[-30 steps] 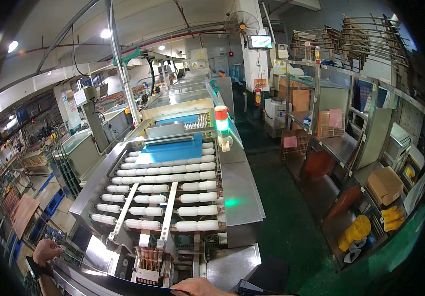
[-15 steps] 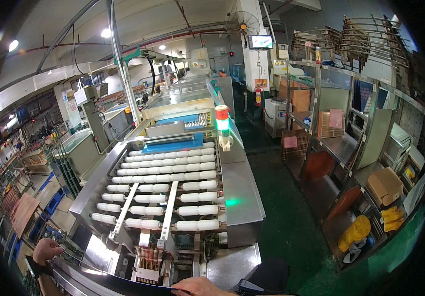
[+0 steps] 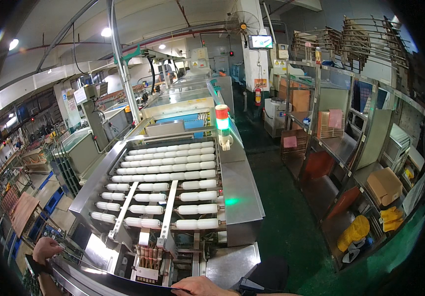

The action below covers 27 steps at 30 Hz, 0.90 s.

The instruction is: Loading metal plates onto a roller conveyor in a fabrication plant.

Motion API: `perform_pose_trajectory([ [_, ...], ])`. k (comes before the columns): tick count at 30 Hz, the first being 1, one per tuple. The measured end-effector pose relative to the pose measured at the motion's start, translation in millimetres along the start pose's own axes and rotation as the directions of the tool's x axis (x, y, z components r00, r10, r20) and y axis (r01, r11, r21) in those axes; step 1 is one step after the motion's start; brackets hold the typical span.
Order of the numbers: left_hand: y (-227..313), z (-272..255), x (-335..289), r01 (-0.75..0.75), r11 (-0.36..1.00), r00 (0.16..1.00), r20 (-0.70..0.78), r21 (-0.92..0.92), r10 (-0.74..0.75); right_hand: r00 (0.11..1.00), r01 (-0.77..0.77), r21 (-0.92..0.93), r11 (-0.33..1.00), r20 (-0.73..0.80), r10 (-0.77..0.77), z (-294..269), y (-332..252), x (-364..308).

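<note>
At the lower left, my left hand [image 3: 48, 249] is curled beside a metal rail of the machine; what its fingers hold, if anything, I cannot make out. Low in the middle, my right hand [image 3: 200, 285] is closed over the end of a dark flat panel [image 3: 133, 285], whose near side runs out of the picture. Beyond both hands lies a roller conveyor [image 3: 165, 176] with rows of white rollers, crossed at its near part by two pale bars. Part of a blue sheet [image 3: 198, 134] shows at the conveyor's far end, by the machine's inlet.
A signal tower [image 3: 223, 127] with red and green lights stands on the conveyor's right side. Along the right runs a metal shelf rack [image 3: 338, 148] holding boards, a cardboard box [image 3: 384, 186] and yellow gloves [image 3: 354, 233]. Green floor [image 3: 281, 197] lies between. Tanks stand left.
The blue sheet has travelled away from me over the far rollers, and most of it is now out of sight in the machine. Both my hands have stayed nearly still.
</note>
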State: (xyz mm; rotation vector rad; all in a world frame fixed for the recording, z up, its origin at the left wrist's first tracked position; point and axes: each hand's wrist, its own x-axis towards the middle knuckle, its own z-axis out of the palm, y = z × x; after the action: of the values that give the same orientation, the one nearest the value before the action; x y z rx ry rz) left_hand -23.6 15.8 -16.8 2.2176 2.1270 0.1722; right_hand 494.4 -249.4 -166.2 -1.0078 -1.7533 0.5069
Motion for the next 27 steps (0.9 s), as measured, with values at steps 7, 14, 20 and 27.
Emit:
perform_pose_trajectory([
  [7,3.4,-1.7,-0.6,-0.01,1.0,1.0,0.001,-0.005,0.01,0.996,-0.085,0.042,0.996,0.034,0.083,-4.8,-5.7,1.8],
  [14,8.7,-4.8,-4.5,-0.018,0.999,1.0,0.007,-0.026,0.018,0.998,-0.07,0.044,0.997,0.007,0.069,-2.6,-5.9,-1.3],
  [20,-4.4,0.3,2.6,0.035,0.999,0.999,0.04,-0.008,-0.034,0.997,-0.082,0.037,0.996,0.013,0.081,-3.6,-8.8,-2.2],
  [27,11.8,-7.6,-7.1,0.002,0.994,0.999,0.044,-0.107,0.003,0.999,-0.011,-0.01,1.0,-0.041,0.011,2.3,-1.1,-6.2],
])
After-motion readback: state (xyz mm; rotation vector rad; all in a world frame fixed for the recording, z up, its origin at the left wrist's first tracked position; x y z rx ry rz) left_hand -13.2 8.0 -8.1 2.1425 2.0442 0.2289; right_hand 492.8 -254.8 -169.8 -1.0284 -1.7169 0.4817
